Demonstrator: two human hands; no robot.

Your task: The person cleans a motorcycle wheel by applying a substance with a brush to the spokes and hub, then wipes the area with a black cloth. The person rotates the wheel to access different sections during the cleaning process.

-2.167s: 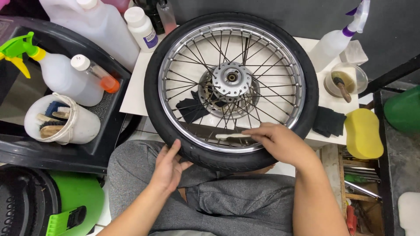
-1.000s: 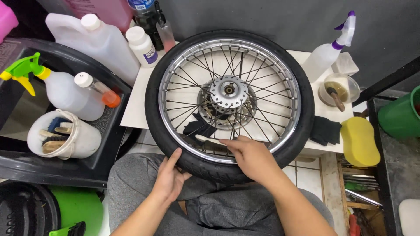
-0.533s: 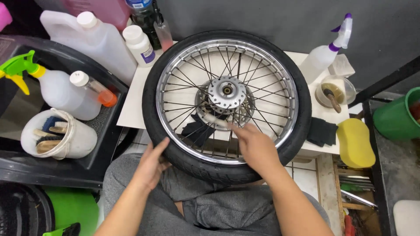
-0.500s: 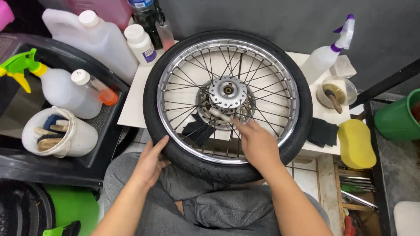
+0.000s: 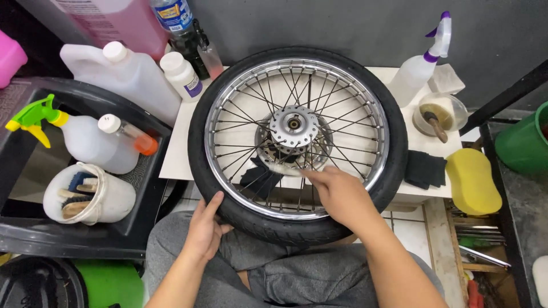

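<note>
— Wheel (image 5: 297, 142), spoked and tyred, is seen flat on the white table (image 5: 177, 148), its near edge over the lap. How is it judged to handle?

— Heavy and stiff; best held by the rubber, where the left hand (image 5: 206, 228) is cupped. The right hand (image 5: 337, 191) is closed on a brush, pushed between spokes toward the hub.

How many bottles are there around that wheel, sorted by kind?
Spray bottles: 2, green trigger, purple trigger
White capped bottles and jugs: 3
Dark or clear bottles at the back: 2
Total: 7
</note>
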